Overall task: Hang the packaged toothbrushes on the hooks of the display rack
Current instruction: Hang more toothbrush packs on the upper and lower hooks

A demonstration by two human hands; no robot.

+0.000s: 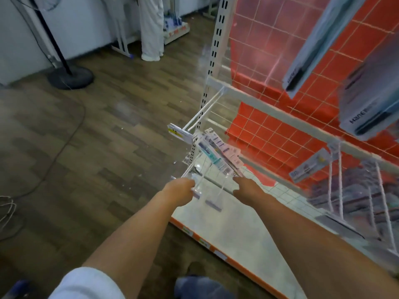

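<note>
Toothbrush packs at the low hook

The toothbrush packs [218, 154] fan out at the rack's lower-left hook [195, 171]. The left hand [180, 190] seems to pinch their bottom edge; the right hand [246, 186] touches them, its grip lost in blur. Missing the hook could spill the loose fan onto the base shelf [237, 229].

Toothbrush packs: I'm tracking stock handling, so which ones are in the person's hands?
The fanned toothbrush packs low at the rack's left end, between left hand and right hand; the other packs hang untouched to the right.
</note>
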